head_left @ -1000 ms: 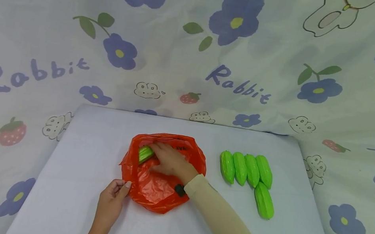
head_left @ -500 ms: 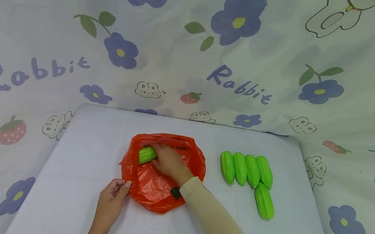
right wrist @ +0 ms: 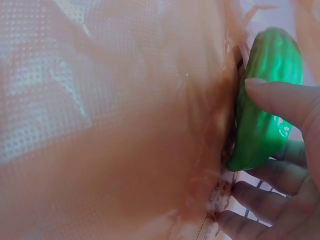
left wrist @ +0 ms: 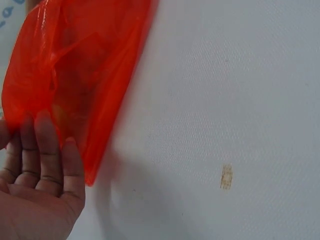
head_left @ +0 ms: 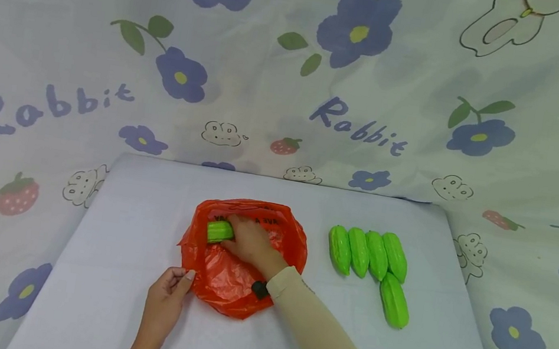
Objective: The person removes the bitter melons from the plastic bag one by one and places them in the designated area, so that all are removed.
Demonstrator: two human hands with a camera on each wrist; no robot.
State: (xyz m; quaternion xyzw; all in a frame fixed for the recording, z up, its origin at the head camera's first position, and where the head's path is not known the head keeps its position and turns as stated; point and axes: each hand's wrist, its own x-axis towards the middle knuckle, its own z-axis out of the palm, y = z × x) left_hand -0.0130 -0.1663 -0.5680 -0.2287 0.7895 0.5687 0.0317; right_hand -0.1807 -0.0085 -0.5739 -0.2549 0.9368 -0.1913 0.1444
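In the head view a red plastic bag [head_left: 224, 301] lies with its mouth spread wide. My left hand [head_left: 168, 293] pinches the bag's near left rim between thumb and fingers; the left wrist view has its fingers [left wrist: 49, 145] against the red film. Inside the bag, my right hand [head_left: 250, 245] grips a green ribbed gourd [head_left: 219, 231]. Seen from the right wrist, the gourd [right wrist: 270, 100] tapers to a point at its lower end, with the thumb across its side and fingers behind it.
To the right of the bag, several similar green gourds [head_left: 375, 253] lie side by side on the white table [head_left: 135, 208], with one gourd [head_left: 393, 301] just below the row. A printed curtain [head_left: 271, 78] hangs behind and at the sides. A dark camera block [head_left: 260, 289] sits at the right wrist.
Inside the bag, my right hand has closed around the gourd, which has turned from slanted to nearly level. My left hand has stayed at the rim, and the gourds on the table have not moved.
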